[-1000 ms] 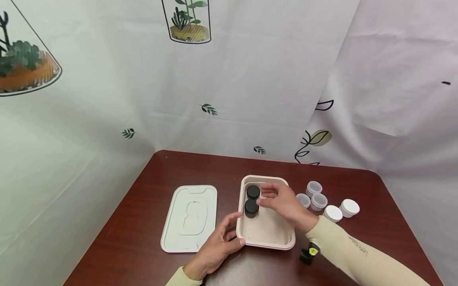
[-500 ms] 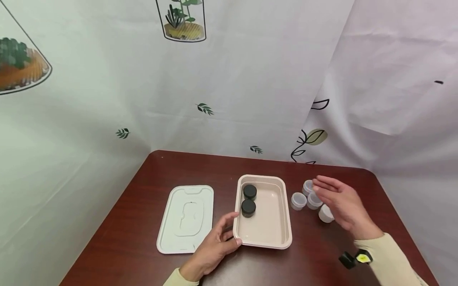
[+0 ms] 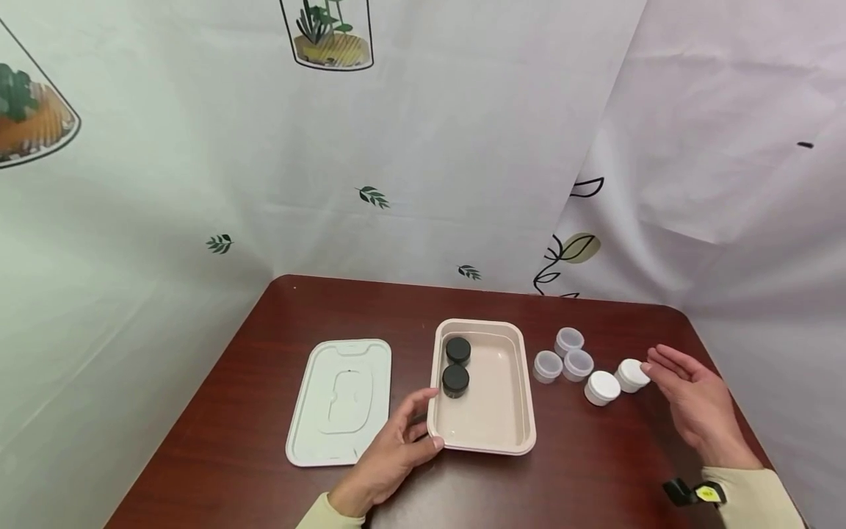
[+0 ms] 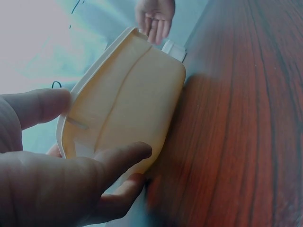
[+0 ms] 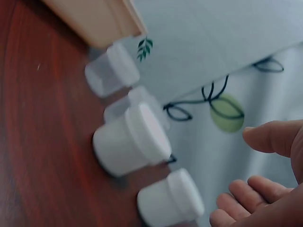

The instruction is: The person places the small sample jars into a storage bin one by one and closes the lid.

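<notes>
**Beside a white jar [image 3: 632, 375], the right grip [image 3: 697, 404] is left unladen**

At the person's right, the fingers of that grip are extended, with the thumb set apart and nothing between them. Just beside the nearest jar, a second white jar [image 3: 602, 388] is seen, and beyond it three clear tubs [image 3: 548, 366] are clustered. By the left grip [image 3: 390, 455], the near left corner of the tray [image 3: 492, 415] is held between thumb and fingers. Two black-lidded jars [image 3: 455, 380] are contained in the tray, along its left wall; a flat pale lid [image 3: 339, 404] is laid on the surface [image 3: 476, 492], left of the tray.

The likeliest mishap is judged to be a knocked jar: the fingertips are placed so near the white lid that a low sweep could tip it, or drive it into its neighbour. If a jar were lifted by its lid alone, the body could be dropped, since it cannot be told how tightly the lids are screwed. The clear tubs could be scattered by a forearm passed low over them, as they are grouped between the white jars and the tray. Should the held corner be raised or pulled, the tray could be skewed and the black-lidded jars made to slide.

No brand or label can be read on any jar, tub or lid. Some marking seems to be borne by the yellow patch [image 3: 710, 494] at the right wrist, but it is too small to be made out. Across the cloth [image 3: 423, 147] behind, only plant drawings are shown, without lettering.
</notes>
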The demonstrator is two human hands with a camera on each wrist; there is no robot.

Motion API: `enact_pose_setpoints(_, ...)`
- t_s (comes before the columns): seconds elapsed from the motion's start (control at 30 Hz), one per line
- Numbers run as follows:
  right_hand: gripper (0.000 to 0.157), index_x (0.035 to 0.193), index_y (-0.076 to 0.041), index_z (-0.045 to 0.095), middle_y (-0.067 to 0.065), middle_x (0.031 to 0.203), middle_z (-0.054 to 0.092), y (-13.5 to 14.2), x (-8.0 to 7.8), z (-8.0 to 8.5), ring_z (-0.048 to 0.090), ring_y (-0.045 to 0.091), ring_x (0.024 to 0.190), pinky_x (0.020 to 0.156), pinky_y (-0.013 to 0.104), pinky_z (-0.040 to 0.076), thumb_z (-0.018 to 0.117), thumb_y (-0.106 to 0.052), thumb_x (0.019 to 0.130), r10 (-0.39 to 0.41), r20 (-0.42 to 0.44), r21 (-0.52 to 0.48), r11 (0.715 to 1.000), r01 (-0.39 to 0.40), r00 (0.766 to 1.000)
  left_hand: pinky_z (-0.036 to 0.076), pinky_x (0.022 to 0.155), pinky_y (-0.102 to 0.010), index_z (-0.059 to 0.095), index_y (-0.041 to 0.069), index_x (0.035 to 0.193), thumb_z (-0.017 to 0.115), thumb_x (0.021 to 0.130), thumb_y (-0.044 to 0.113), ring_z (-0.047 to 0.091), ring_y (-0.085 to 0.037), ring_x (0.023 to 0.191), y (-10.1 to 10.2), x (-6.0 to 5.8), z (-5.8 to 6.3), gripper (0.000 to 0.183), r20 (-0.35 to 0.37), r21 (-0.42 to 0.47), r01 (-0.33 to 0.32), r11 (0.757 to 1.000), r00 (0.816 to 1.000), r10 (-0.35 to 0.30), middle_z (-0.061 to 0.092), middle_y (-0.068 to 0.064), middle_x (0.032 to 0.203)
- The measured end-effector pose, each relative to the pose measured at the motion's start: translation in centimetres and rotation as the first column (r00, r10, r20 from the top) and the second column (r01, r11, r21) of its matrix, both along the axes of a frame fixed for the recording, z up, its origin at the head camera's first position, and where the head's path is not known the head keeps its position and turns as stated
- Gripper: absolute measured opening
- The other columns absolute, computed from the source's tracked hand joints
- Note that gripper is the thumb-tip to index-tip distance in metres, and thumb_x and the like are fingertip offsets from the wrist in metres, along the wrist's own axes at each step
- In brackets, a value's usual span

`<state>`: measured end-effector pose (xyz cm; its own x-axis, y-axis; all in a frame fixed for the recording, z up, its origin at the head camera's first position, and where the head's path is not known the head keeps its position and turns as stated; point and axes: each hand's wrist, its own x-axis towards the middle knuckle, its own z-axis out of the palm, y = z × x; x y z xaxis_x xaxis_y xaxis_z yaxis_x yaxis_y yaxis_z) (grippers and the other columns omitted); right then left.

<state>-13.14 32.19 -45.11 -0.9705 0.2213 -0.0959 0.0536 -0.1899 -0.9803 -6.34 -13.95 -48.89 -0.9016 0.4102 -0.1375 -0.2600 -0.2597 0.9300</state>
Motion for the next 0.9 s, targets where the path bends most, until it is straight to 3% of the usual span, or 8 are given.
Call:
enact_pose_setpoints(0.4, 0.037, 0.111, -0.035, 0.067, -0.025, 0.099, 0.071, 0.6, -0.7, -3.2, 0.068, -0.010, 0.092, 0.079, 0.011, 0.056, 0.077, -0.004, 0.095, 0.034, 0.144, 0.059, 0.997, -0.043, 0.989, 0.054, 0.097, -0.026, 0.027, 0.007, 0.162, 0.070, 0.093, -0.004, 0.054, -0.032, 0.135, -0.2, 0.0, 0.0, 0.082, 0.015, -0.006, -0.002, 1.000, 1.000, 0.002, 0.021, -0.029, 0.162)
enact_pose_setpoints(0.63, 0.042, 0.125, -0.024, 0.060, -0.022, 0.097, 0.069, 0.4, -0.6, -4.1, 0.068, -0.006, 0.089, 0.079, 0.013, 0.057, 0.077, -0.001, 0.094, 0.023, 0.184, 0.059, 0.998, -0.035, 0.983, 0.055, 0.096, -0.026, 0.025, 0.005, 0.162, 0.070, 0.093, -0.005, 0.054, -0.033, 0.136, -0.1, -0.1, 0.1, 0.083, 0.010, -0.005, 0.005, 1.000, 1.000, -0.005, 0.022, -0.029, 0.162)
enact_pose_setpoints(0.9, 0.031, 0.108, -0.030, 0.066, -0.018, 0.093, 0.070, 0.5, -0.9, -3.9, 0.068, -0.005, 0.088, 0.078, 0.014, 0.058, 0.077, -0.003, 0.095, -0.012, 0.213, 0.010, 1.000, 0.010, 0.977, 0.055, 0.096, -0.026, 0.027, 0.006, 0.162, 0.069, 0.093, -0.005, 0.055, -0.032, 0.134, 0.0, -0.2, -0.1, 0.082, 0.009, -0.007, -0.002, 1.000, 1.000, 0.002, 0.024, -0.030, 0.160)
